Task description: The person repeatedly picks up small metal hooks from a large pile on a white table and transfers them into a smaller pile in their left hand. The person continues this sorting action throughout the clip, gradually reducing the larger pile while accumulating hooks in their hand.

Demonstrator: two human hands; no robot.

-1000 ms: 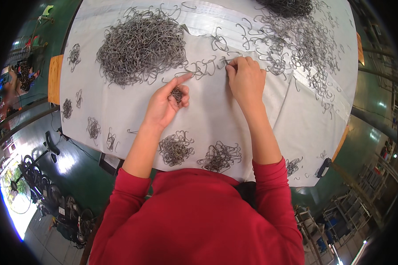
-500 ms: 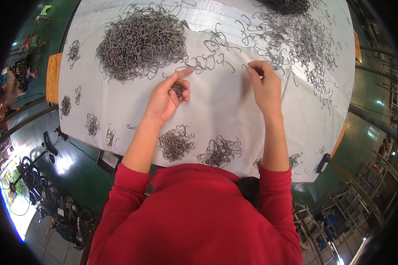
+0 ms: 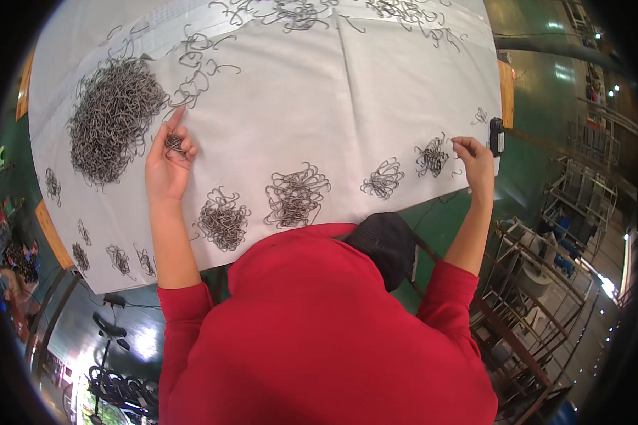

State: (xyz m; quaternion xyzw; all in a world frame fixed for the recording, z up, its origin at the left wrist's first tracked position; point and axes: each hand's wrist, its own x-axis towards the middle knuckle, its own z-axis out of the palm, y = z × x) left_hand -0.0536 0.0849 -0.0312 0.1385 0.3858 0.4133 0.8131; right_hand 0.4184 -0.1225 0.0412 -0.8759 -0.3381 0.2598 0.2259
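Palm up, my left hand is curled around a small bunch of bent grey wire hooks, its forefinger stretched toward loose hooks beside the big hook pile. My right hand is by the table's right edge, thumb and fingertips pinched on what looks like one wire hook, mostly hidden. Just left of those fingertips lies a small heap of hooks. Other heaps run along the near edge: a sparse heap, a wider heap and a dense heap.
A pale cloth covers the table. Scattered hooks lie along its far side, with little clusters at the left. At the right edge sits a small black device. A dark rounded object is beside my body. Metal racks stand at right.
The view has swung to the right. My right hand has gone from mid-table to the small heap near the right edge, still pinched. My left hand keeps its bunch of hooks.
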